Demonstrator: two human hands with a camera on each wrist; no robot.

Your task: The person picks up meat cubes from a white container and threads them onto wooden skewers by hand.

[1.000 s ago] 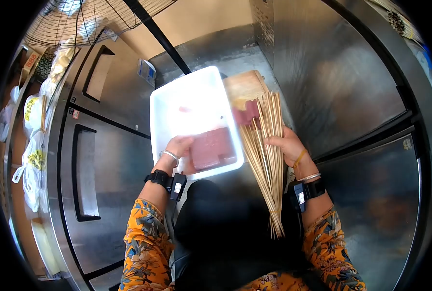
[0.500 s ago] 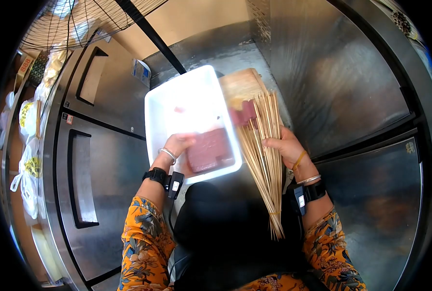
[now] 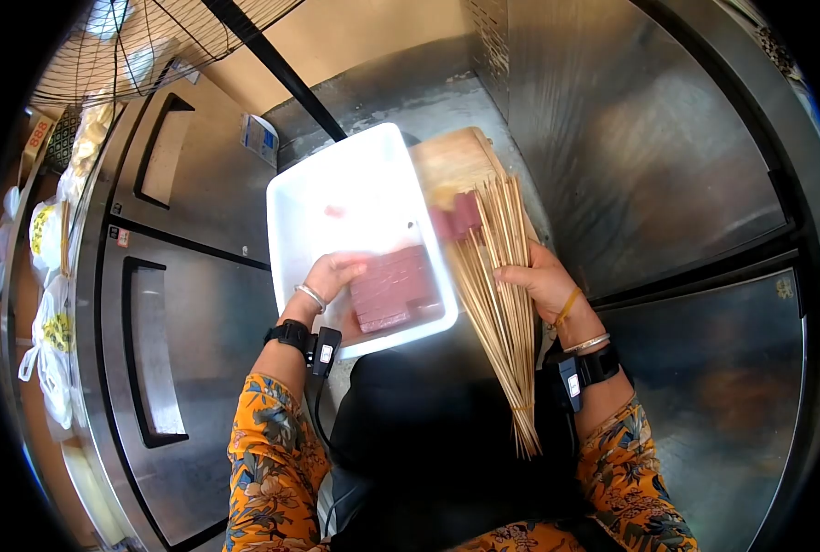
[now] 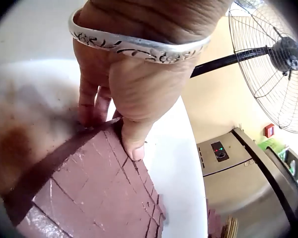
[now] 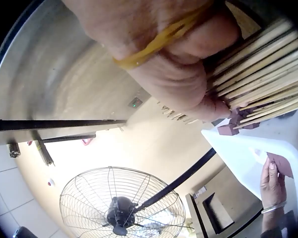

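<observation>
A scored dark-red block [image 3: 391, 293] lies in the near end of the white tub [image 3: 336, 170], its edge pinched by the left hand [image 3: 332, 275], while the right hand [image 3: 548, 283] grips a bundle of skewers [image 3: 509, 322] beside the tub, near reddish pieces [image 3: 466, 212] and a wooden board [image 3: 456, 158].

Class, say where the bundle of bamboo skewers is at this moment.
In the head view, the bundle of bamboo skewers is in the right hand, just right of the white plastic tub.
</observation>
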